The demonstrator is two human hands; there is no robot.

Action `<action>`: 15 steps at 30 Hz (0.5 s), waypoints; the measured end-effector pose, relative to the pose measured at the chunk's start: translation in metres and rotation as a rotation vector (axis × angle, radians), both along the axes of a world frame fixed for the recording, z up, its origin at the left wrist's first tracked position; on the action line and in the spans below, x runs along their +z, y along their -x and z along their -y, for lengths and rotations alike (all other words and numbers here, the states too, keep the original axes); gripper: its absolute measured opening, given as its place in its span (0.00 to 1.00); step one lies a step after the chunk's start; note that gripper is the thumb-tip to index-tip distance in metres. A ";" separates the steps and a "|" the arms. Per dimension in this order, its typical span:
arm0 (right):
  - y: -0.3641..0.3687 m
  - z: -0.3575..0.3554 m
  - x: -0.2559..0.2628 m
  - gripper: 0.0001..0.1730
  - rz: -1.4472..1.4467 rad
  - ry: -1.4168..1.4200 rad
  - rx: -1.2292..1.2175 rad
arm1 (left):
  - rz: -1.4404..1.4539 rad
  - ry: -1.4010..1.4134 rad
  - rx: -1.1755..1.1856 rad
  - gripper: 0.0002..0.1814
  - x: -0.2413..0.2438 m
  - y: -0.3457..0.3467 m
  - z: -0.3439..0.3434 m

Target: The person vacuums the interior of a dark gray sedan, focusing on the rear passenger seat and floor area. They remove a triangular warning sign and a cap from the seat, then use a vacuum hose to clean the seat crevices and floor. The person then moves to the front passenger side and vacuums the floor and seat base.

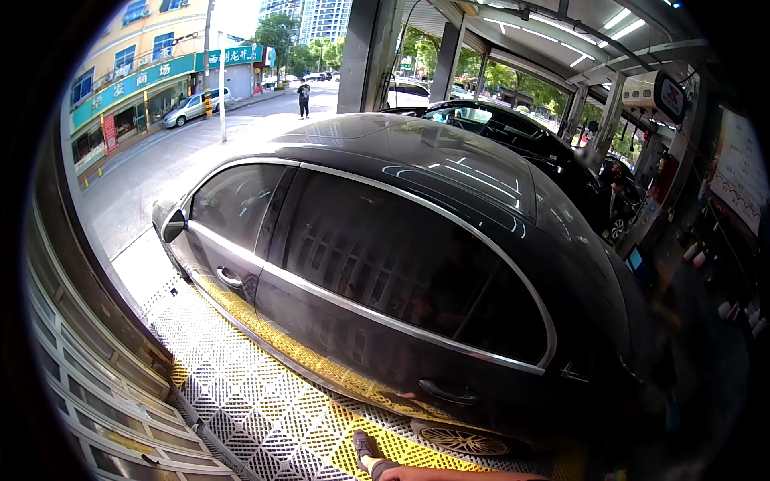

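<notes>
At the bottom edge, a bare forearm comes in from the right, and what seems to be my right hand (394,474) is partly cut off there; its fingers are too cropped to read. It lies over my dark trouser leg, close to my shoe (363,446). My left hand is out of view. A dark sedan (349,324) fills the middle, its doors and windows shut. Its rear door handle (448,391) and rear wheel (463,438) are nearest to the hand. The front door handle (229,276) and side mirror (174,225) are farther left.
White and yellow plastic grating (258,397) runs along the car. A slatted metal and glass door or shutter (120,415) borders it at left. Another dark car (499,129) stands beyond the sedan. One person (304,99) is on the street, another (613,192) at right inside.
</notes>
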State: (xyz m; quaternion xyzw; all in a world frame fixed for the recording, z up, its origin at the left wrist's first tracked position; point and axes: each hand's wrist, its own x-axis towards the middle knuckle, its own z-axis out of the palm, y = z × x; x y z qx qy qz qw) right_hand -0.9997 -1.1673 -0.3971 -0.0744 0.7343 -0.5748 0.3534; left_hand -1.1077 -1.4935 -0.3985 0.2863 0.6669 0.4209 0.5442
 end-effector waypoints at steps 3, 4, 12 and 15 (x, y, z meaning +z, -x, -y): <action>0.055 -0.010 -0.037 0.15 -0.142 -0.032 -0.053 | -0.037 -0.065 0.047 0.18 -0.028 0.053 0.005; 0.077 -0.012 -0.036 0.15 -0.247 0.018 -0.053 | -0.057 -0.089 0.057 0.17 -0.031 0.075 0.004; 0.290 -0.019 0.018 0.12 -0.306 0.051 0.154 | -0.357 0.031 0.019 0.11 0.071 0.257 -0.038; 0.351 -0.010 0.016 0.10 -0.378 0.077 0.158 | -0.360 0.106 0.078 0.12 0.085 0.306 -0.045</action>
